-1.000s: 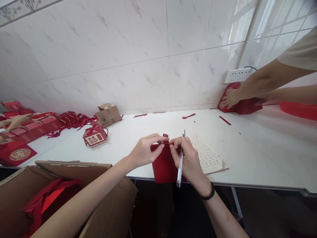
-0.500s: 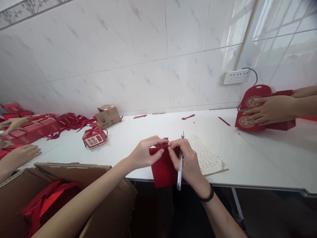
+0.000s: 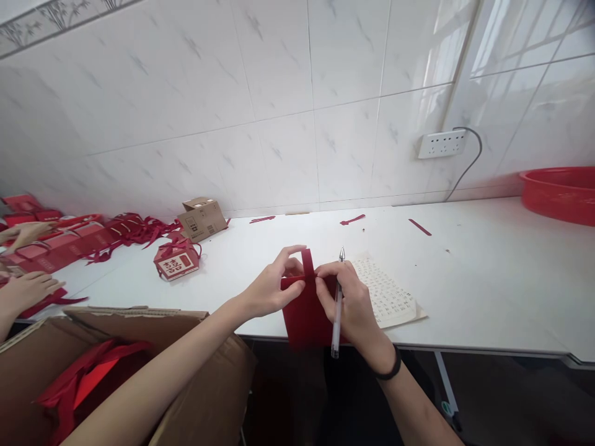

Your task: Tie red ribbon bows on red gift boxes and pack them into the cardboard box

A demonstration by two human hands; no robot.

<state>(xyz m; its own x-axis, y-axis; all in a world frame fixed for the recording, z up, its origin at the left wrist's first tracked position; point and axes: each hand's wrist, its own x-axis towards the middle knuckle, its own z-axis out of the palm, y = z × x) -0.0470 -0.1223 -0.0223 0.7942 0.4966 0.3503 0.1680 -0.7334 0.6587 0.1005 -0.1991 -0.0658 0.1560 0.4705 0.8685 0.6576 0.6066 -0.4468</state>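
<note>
My left hand (image 3: 272, 286) pinches the top edge of a dark red gift bag (image 3: 304, 316) between thumb and fingers. The bag sits at the front edge of the white table, its lower part in shadow. A red ribbon (image 3: 307, 262) stands upright from its top, beside my left fingers. My right hand (image 3: 354, 300) has thumb and index finger pressed together at the bag's top edge, close to the ribbon's base. A clear-barrelled pen (image 3: 337, 316) is also tucked in my right hand, tip pointing away from me. Right of it lies a cream sheet with handwriting-like marks (image 3: 383, 288).
An open cardboard box (image 3: 186, 313) holding a red ribboned item (image 3: 88, 384) stands front left. A hexagonal gift box (image 3: 177, 259) and a brown carton (image 3: 203, 220) sit behind. Another person's hand (image 3: 30, 291) is far left. A red basin (image 3: 558, 193) is at right.
The ribbon now stands taller above the bag, and my left index finger has lifted. At right, another person's hands and the red boxes have left view, exposing the basin.
</note>
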